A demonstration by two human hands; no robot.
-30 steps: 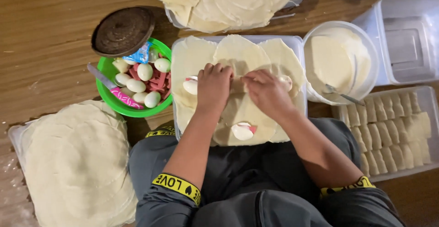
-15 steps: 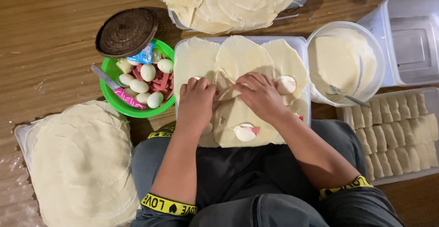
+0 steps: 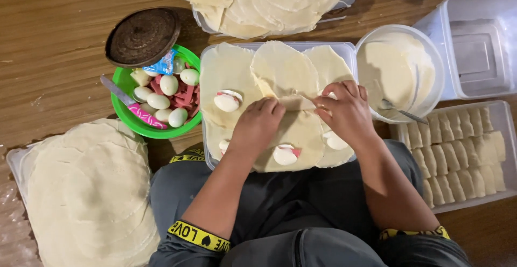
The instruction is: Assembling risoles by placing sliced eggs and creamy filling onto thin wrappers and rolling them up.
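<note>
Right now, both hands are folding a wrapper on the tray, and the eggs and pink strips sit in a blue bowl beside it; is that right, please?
Not quite: the bowl is green, not blue, as the head view shows. The rest holds: the left hand and right hand are folding a wrapper on the tray, and the eggs and pink strips sit in the bowl beside it.

Egg bowl (image 3: pixel 141 128) left of wrapper tray (image 3: pixel 207 154)

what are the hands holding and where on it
Both hands, left and right, pinch the folded wrapper at its two ends.
</note>
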